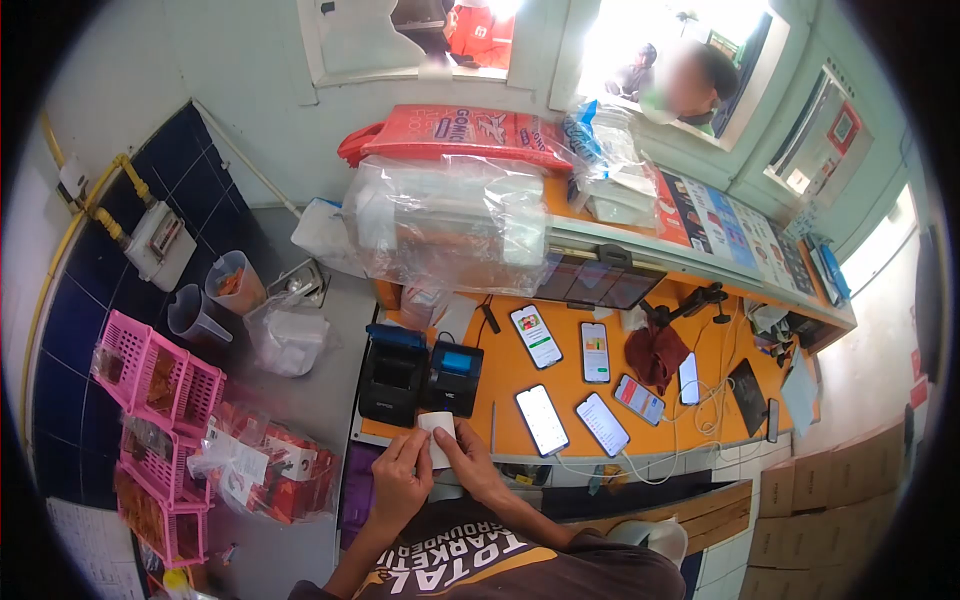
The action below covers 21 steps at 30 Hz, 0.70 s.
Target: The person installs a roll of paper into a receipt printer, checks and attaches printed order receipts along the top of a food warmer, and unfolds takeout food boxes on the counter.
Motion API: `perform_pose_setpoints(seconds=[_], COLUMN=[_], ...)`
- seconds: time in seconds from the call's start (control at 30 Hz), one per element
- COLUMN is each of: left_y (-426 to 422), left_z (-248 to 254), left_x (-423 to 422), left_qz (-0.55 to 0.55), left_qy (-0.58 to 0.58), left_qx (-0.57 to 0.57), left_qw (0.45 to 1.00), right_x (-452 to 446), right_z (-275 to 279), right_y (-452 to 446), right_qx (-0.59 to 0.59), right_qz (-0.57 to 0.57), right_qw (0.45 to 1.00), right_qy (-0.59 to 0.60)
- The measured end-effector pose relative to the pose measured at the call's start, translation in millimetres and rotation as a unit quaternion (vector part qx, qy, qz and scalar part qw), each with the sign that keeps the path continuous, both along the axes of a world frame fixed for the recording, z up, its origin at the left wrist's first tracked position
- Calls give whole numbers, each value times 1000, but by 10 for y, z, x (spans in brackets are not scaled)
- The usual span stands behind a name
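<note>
A small white paper slip (437, 424) is held between both hands in front of my body, at the front edge of the orange desk. My left hand (402, 474) pinches its left side with fingers closed. My right hand (468, 465) grips the right side, thumb over the paper. Just beyond the slip stands a small dark receipt printer (455, 378) with a blue patch on top. A larger black printer (392, 378) sits to its left. Any print on the slip is too small to read.
Several lit phones, one a phone (541, 420), lie on the orange desk (490, 350) with white cables. A monitor (600, 275) stands behind. Pink baskets (170, 380) and bagged red packs (270, 465) are at left. A person (695, 85) is outside the window.
</note>
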<state>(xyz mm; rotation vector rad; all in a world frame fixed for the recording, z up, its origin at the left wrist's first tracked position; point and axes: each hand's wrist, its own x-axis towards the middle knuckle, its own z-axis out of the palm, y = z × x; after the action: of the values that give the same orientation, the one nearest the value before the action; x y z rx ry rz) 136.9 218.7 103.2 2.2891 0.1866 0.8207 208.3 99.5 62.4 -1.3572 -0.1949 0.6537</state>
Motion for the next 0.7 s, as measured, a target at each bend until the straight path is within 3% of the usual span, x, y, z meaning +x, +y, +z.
perform_pose_setpoints(seconds=[0.3, 0.7], left_y=[-3, -50], left_z=[-87, -91], left_x=[-24, -39], left_qz=[-4, 9], left_qy=[-11, -27], left_qx=[1, -16], left_qw=[1000, 999], right_x=[-51, -29], right_z=[38, -198], right_y=[20, 36], right_qx=[-4, -4], right_qz=[-11, 4], right_qw=[998, 999], right_qy=[63, 53])
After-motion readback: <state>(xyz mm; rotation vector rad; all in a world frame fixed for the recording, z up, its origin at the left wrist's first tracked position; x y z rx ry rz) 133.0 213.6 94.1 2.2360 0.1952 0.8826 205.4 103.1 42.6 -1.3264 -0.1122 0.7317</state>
